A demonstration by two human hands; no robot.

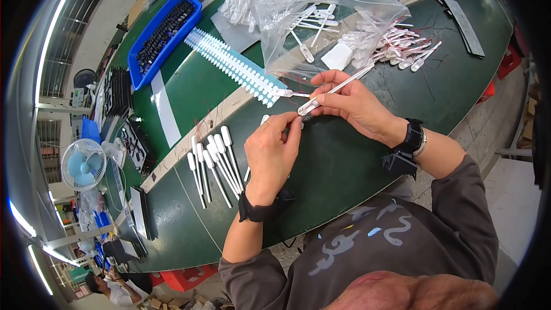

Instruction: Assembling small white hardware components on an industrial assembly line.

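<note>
In my right hand (356, 106) is a long white plastic stick with a wide, hollow paddle end (309, 107), pinched between thumb and fingers. It slants up to the right, paddle end toward my left hand (271, 152). The left thumb and forefinger close together at the tip of that paddle end; any small part between them is hidden. Just beyond, a second white stick (282, 93) lies against the end of a pale blue sheet of white stickers (235, 69). Left of my left hand, several white paddle-ended sticks (213, 158) lie side by side, thin red wires near their heads.
A clear plastic bag (275, 0) of white sticks spreads across the far side. White sticks with red wires (402, 46) are piled at the right. A blue tray (134, 60) holds black parts. A fan (84, 163) stands at the left, with a person (117, 290) beyond the table.
</note>
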